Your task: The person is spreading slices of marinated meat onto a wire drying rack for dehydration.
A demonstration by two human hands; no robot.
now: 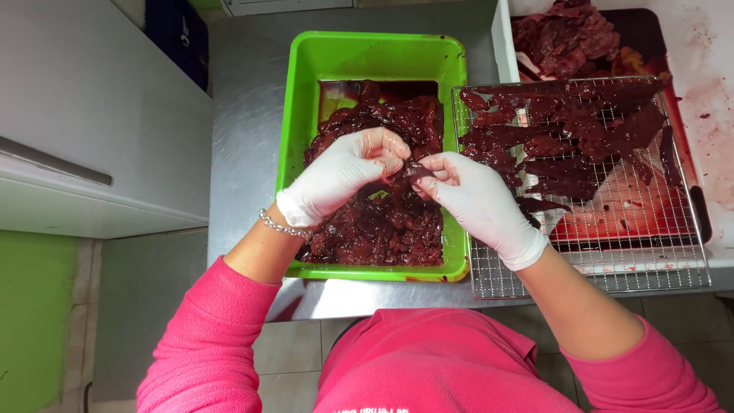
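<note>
A bright green tub (367, 55) on the steel counter holds a heap of dark red marinated meat strips (386, 222). Both my hands wear white gloves and meet above the tub. My left hand (344, 174) and my right hand (474, 200) pinch the two ends of one dark meat strip (410, 170), stretched between the fingertips. A silver bracelet sits on my left wrist. To the right lies a wire rack (650, 245) with several strips laid flat across its upper half.
The rack rests over a red tray (692, 176) wet with juice. More raw meat (566, 34) is piled on a tray at the back right. A white cabinet (92, 115) stands to the left. Tiled floor lies below the counter edge.
</note>
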